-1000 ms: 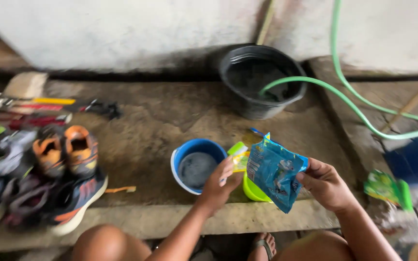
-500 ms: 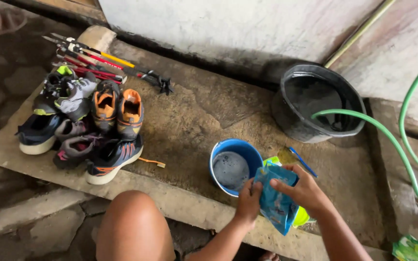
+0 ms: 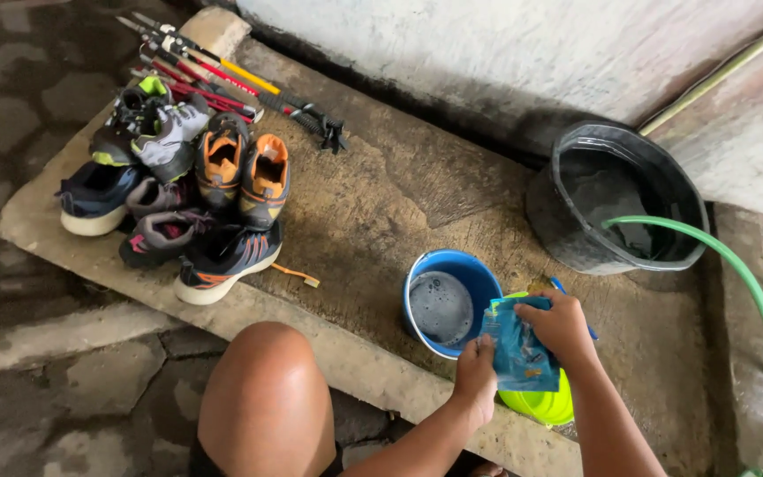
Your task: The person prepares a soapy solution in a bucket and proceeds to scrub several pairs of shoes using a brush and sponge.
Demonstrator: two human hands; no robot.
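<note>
The blue packet (image 3: 519,355) was held up in both hands, just over the edge of the blue bucket (image 3: 449,300) and the yellow-green bowl (image 3: 540,405). The left hand (image 3: 476,375) pinched the packet's lower left corner, at about 7 o'clock on the packet. The right hand (image 3: 562,329) gripped its top, at about 1 o'clock. Both grips were pressed tight on the packet.

To do this step well, I think the hands needed to keep the packet right above the bucket, so nothing would fall on the stone slab (image 3: 381,203). A slow, small pull would be safer than a big tug, because a big tug could make the stuff inside fly out.

The bucket had soapy grey water in it. The bowl sat touching it, at 4 o'clock from the bucket. At 1 o'clock from the bucket stood a black tub (image 3: 615,199) with water, and a green hose (image 3: 735,265) hung into it. A small orange brush (image 3: 296,275) lay at 9 o'clock from the bucket. Past it was a heap of shoes (image 3: 187,194), and some poles (image 3: 222,79) lay near the wall. A bare knee (image 3: 267,397) was at 8 o'clock from the bucket.
</note>
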